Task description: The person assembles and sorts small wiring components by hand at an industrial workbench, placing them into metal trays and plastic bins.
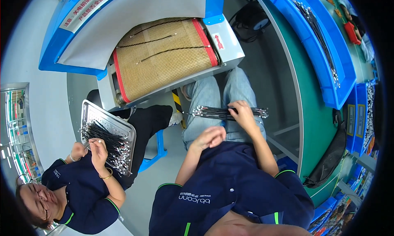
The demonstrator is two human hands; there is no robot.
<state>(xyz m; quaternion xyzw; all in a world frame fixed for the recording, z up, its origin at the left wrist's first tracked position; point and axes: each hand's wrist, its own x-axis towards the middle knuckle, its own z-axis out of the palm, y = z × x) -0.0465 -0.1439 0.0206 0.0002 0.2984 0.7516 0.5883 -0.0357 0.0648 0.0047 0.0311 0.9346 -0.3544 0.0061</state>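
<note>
A bundle of thin black cables (211, 112) with silvery ends lies across my lap, on the light blue jeans. My right hand (243, 113) rests on the bundle toward its right end, fingers bent around some of the cables. Just below the bundle, apart from it, is my left hand (210, 138). Its fingers are curled in, and no cable shows sticking out of it. On the mesh conveyor belt (172, 74) ahead lie several single black cables (174, 52), spaced apart.
A co-worker sits at left, with hands (97, 152) over a metal tray (131, 143) of black cables. The conveyor machine's white frame (223, 41) stands before my knees. At right, a green table (312, 125) holds a blue bin (342, 72) of cables and a black pouch (328, 160).
</note>
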